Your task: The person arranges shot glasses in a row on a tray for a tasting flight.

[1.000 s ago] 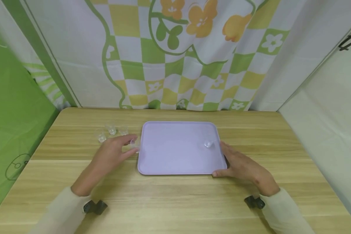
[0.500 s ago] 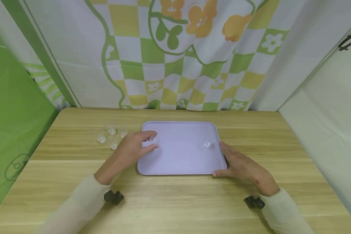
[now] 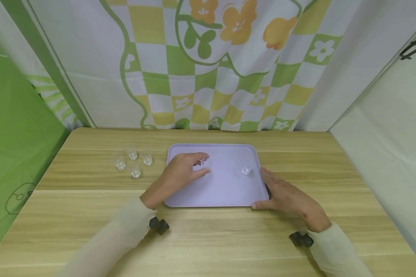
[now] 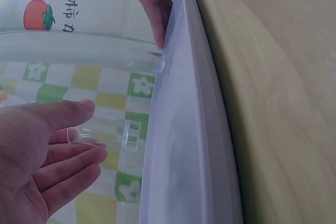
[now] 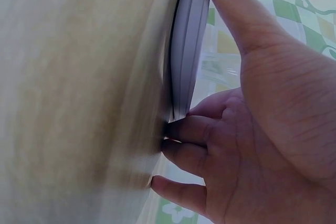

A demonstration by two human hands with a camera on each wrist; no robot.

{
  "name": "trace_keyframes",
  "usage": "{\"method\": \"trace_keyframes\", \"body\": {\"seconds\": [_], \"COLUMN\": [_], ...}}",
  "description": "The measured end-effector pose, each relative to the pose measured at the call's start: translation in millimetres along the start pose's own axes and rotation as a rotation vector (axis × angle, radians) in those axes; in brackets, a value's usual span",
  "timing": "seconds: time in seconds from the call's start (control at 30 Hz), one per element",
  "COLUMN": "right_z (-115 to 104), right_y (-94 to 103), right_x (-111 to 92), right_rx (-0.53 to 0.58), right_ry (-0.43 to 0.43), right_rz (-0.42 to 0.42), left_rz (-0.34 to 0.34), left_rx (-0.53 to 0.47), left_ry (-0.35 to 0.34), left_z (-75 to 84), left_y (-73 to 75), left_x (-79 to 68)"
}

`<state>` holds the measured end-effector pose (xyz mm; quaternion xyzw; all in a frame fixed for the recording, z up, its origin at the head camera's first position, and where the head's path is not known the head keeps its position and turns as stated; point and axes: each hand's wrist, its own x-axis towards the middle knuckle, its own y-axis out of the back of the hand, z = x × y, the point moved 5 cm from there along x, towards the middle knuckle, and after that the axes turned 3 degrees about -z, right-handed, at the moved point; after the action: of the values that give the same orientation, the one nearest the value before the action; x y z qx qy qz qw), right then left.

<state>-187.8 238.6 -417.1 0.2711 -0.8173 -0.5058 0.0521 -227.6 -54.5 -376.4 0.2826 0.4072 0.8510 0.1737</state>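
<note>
My left hand (image 3: 182, 169) is over the lavender tray (image 3: 218, 194), pinching a small clear shot glass (image 4: 128, 136) between thumb and fingers. In the left wrist view that glass stands upright relative to the tray, its base just above the surface; whether it touches cannot be told. A second clear shot glass (image 3: 247, 169) stands on the tray's right part. My right hand (image 3: 286, 194) holds the tray's near right corner, thumb along the front edge and fingers against the right side, as the right wrist view also shows.
Several more clear shot glasses (image 3: 135, 171) stand close together on the wooden table (image 3: 208, 242), left of the tray. A patterned curtain (image 3: 215, 80) hangs behind the table's back edge. Green cloth is at the left and a pale wall at the right.
My left hand has carried the shot glass rightward from beside the tray's left edge to over its middle. The glasses at left have come into fuller view. My right hand has stayed put.
</note>
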Motion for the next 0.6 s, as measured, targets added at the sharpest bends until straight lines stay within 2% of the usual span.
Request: {"method": "trace_keyframes", "body": {"seconds": [0.27, 0.6], "right_z": [0, -1], "right_y": [0.2, -0.3], "right_x": [1, 0], "right_rx": [-0.002, 0.012], "right_ry": [0.008, -0.004], "right_rz": [0.011, 0.006], "left_rz": [-0.015, -0.05], "left_rx": [-0.027, -0.049], "left_ry": [-0.009, 0.014], "left_z": [12.0, 19.1], "left_y": [-18.6, -38.0], "left_x": [19.4, 35.2]}}
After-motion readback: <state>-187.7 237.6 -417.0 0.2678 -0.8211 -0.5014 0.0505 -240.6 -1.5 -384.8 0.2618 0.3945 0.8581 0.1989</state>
